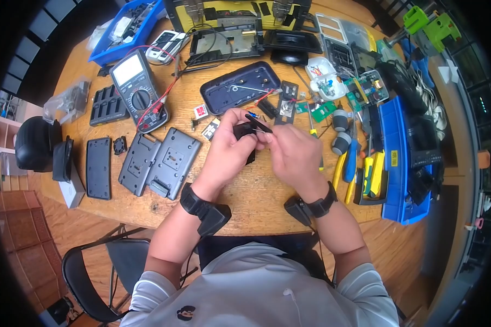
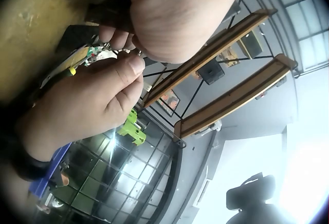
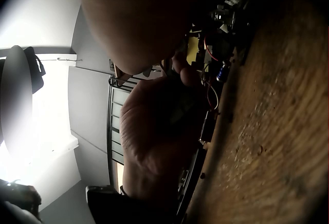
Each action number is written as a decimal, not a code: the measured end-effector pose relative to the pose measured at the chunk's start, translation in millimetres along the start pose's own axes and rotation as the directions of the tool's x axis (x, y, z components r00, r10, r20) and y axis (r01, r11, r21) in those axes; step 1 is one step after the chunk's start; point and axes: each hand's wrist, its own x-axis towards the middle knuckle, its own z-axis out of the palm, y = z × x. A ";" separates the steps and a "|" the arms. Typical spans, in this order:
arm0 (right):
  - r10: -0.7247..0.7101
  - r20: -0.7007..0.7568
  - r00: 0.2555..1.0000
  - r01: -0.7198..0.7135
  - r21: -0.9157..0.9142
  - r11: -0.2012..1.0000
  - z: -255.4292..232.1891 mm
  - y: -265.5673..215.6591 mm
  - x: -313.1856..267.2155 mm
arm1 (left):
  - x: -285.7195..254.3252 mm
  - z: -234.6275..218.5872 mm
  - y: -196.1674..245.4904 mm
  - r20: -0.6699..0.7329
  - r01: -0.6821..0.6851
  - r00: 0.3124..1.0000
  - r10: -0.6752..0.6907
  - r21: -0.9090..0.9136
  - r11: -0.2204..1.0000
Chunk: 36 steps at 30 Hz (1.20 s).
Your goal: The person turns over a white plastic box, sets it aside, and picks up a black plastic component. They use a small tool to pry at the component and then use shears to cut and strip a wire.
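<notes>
Over the front middle of the table, my left hand [image 1: 227, 151] grips a black plastic part [image 1: 243, 131] between thumb and fingers. A narrow black piece [image 1: 259, 123] slants across its top. My right hand [image 1: 297, 155] meets the left there, its thumb and forefinger pinching a thin metal piece [image 1: 263, 130] against the part; I cannot tell what kind of piece it is. In the left wrist view a small metal tip [image 2: 139, 52] shows by the right thumb. The right wrist view has the left hand [image 3: 154, 126] in deep shadow, hiding most of the part.
Behind the hands lies a dark blue casing [image 1: 240, 87] with small parts in it. To the left are a multimeter [image 1: 139, 95] with red leads and grey plates [image 1: 172, 161]. Screwdrivers [image 1: 350, 161], circuit boards [image 1: 322, 110] and a blue bin [image 1: 392, 158] stand at right.
</notes>
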 end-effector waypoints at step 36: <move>-0.315 0.069 0.946 0.311 0.066 0.948 -20.2 2.6 7.9 | -2.6 -40.6 34.1 0.469 0.389 0.820 -0.329 -0.035 0.920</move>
